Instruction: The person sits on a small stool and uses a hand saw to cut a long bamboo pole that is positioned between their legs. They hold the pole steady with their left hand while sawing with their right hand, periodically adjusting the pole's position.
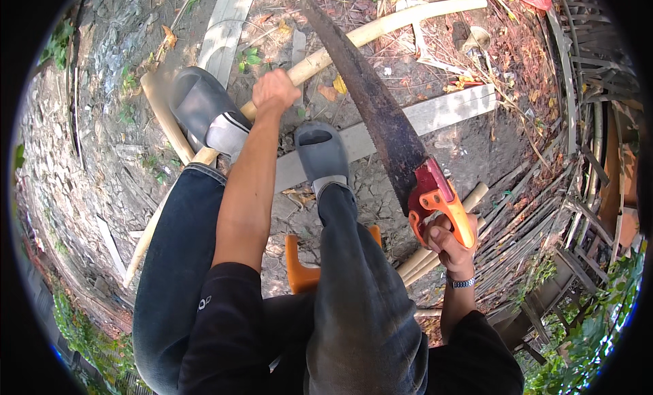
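Dark jeans (pixel 367 306) fill the lower centre, nearest the camera. Right of centre, a saw (pixel 374 102), teeth facing left, overlaps a pale pole (pixel 422 12) slanting through the upper centre; whether they touch, I cannot tell. The left hand (pixel 274 91), upper left of centre, is closed round the pole; the right hand (pixel 450 245), lower right, is curled around the saw's orange handle (pixel 464 221). Steadying seems the step in hand: brace the pole firmly, keeping fingers clear of the teeth.
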A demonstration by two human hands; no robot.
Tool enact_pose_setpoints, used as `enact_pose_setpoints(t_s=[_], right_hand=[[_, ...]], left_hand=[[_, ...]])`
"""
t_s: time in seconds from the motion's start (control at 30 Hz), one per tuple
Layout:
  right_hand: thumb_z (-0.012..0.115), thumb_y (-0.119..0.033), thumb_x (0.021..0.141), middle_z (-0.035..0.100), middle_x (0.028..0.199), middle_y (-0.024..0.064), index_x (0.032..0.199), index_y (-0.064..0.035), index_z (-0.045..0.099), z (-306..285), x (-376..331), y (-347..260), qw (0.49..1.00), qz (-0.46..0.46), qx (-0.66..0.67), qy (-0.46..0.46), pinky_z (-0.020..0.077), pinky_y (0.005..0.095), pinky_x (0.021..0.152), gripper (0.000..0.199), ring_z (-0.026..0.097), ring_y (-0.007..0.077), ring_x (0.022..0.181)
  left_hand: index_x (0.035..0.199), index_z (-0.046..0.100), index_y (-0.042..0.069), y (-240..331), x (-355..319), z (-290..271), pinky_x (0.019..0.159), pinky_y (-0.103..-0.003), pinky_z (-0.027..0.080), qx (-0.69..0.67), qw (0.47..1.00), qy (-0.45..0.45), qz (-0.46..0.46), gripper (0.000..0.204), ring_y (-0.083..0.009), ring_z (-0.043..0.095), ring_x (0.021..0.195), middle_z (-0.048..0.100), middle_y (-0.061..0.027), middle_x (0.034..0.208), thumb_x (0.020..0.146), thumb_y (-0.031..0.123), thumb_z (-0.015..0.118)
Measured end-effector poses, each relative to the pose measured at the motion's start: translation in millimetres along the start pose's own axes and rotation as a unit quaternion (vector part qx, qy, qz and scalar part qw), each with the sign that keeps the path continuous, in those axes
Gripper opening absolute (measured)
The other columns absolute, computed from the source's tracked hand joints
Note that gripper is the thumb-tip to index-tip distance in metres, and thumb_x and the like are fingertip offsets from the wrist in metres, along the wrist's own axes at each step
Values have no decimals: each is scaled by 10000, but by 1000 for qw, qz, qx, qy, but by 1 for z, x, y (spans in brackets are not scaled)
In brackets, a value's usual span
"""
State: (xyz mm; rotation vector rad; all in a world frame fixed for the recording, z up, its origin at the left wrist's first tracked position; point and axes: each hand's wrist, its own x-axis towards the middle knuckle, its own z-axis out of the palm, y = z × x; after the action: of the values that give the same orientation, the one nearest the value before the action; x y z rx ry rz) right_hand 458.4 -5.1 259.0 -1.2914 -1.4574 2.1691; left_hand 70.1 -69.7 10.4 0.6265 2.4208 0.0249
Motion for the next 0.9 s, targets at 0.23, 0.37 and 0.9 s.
enact_pose_setpoints(t_s=[0.23, 0.37, 0.9], right_hand=[[737, 16, 751, 487, 555, 2, 672, -63, 538, 37, 31, -4, 956, -152, -249, -16, 408, 266, 507, 229, 477, 102, 486], [743, -31, 698, 562, 594, 27, 731, -59, 582, 42, 58, 27, 946, -169, -273, -51, 423, 281, 512, 167, 546, 130, 494], [630, 33, 737, 631, 753, 41, 982, 2, 655, 53, 109, 57, 959, -143, -199, -143, 509, 283, 641, 249, 634, 135, 680]], left_hand=[[1056, 798, 52, 1, -3, 3, 930, -411, 601, 7, 999, 35, 13, 320, -331, 762, 1040, 783, -197, 1065, 793, 223, 735], [1089, 769, 54, 5, -5, 6, 939, -439, 590, 10, 1000, 26, 13, 338, -355, 749, 1062, 776, -202, 1083, 795, 207, 707], [1095, 775, 61, -1, -3, 7, 943, -429, 587, 1, 999, 32, 6, 334, -344, 747, 1065, 772, -210, 1086, 812, 218, 690]])
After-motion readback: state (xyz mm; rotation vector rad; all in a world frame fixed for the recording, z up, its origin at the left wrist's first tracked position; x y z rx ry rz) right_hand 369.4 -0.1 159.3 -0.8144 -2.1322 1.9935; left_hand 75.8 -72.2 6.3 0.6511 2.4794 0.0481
